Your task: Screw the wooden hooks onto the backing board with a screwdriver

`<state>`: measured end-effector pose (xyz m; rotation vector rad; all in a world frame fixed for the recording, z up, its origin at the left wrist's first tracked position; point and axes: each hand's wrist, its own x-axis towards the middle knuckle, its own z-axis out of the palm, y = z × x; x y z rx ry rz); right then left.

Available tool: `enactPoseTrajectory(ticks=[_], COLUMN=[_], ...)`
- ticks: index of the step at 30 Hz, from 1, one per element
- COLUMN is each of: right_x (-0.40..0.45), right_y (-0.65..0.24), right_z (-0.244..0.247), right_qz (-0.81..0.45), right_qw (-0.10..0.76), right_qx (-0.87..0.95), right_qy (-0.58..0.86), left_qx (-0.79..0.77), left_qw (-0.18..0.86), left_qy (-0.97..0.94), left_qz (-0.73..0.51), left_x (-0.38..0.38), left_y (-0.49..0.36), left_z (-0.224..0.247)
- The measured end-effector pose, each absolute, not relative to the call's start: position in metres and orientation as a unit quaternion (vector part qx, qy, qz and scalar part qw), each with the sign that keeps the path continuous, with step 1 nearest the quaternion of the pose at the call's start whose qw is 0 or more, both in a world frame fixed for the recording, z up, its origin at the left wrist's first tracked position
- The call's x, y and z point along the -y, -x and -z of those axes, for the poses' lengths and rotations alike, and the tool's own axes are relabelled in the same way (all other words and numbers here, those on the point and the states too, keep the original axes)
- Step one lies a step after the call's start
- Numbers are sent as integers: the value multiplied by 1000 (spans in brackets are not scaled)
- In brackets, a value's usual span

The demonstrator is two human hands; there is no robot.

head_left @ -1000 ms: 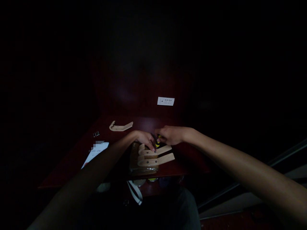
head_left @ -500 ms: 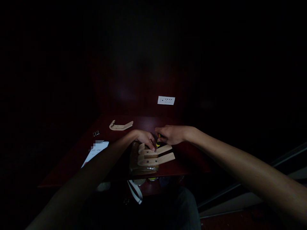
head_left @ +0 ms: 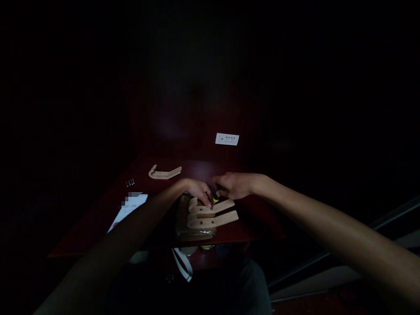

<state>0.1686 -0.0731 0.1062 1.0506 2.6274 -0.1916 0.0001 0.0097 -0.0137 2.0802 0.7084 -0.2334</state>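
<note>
My right hand [head_left: 234,185] is closed around the handle of a yellow-and-black screwdriver [head_left: 215,200], which points down at a bent wooden hook [head_left: 207,210]. Its tip stands near a small screw [head_left: 211,209] in that hook. My left hand [head_left: 200,191] rests over the hook's far side, thumb and fingers pinched close to the screw and the driver's lower end; what they grip is hidden. Nearer to me lies a second wooden hook [head_left: 210,222] with two dark screws in it. Both hooks lie across a brown block wrapped in clear film [head_left: 183,227].
A third wooden hook [head_left: 165,173] lies farther back on the dark red table [head_left: 85,236]. Several small metal screws [head_left: 130,182] lie at the left, beside a phone [head_left: 126,214] with a lit screen. A white socket plate [head_left: 227,139] is on the wall. A pale strap [head_left: 182,264] hangs below the table edge.
The yellow-and-black handle has turned a little in my right hand, showing more black. My left hand stays at the same screw. The whole view has shifted slightly.
</note>
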Motion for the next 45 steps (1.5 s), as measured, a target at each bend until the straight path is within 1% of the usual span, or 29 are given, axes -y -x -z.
enactPoseTrajectory(ticks=[6,8,13,17,19,23,26,28,30,34,37,42,45], right_x=[65,63,68,69,67,63,64,66,68,70,69,65,63], right_y=[-166,-166,-169,-170,-169,-163,-159,-158,-160,-165,-166,-167,-171], right_z=[-100,-99,-102,-101,-99,-98,-101,-104,-106,-107,-104,-99,-97], right_qz=[38,43,117,112,95,44,27,46,74,93,71,10,16], right_qw=[207,202,168,147,143,166,194,201,194,145,138,136,138], right_qx=[-896,-892,-897,-912,-920,-915,-899,-891,-891,-915,-925,-928,-921], right_qy=[-391,-403,-393,-365,-354,-364,-392,-404,-404,-365,-346,-345,-365], left_qx=[-279,-277,-283,-285,-303,-340,-340,-331,-326,-303,-289,-329,-308], left_qw=[443,436,435,467,456,416,424,432,441,469,465,401,420], left_qy=[-847,-851,-850,-832,-832,-839,-835,-834,-832,-824,-831,-850,-849], left_qz=[92,95,91,91,90,85,86,87,86,95,97,97,87], left_x=[-14,-14,-12,-13,-13,-10,-7,-5,-6,-10,-12,-6,-6], left_y=[-1,-1,0,1,1,0,0,-1,-1,0,0,-1,-1], left_z=[17,15,14,15,15,10,7,7,9,15,15,5,4])
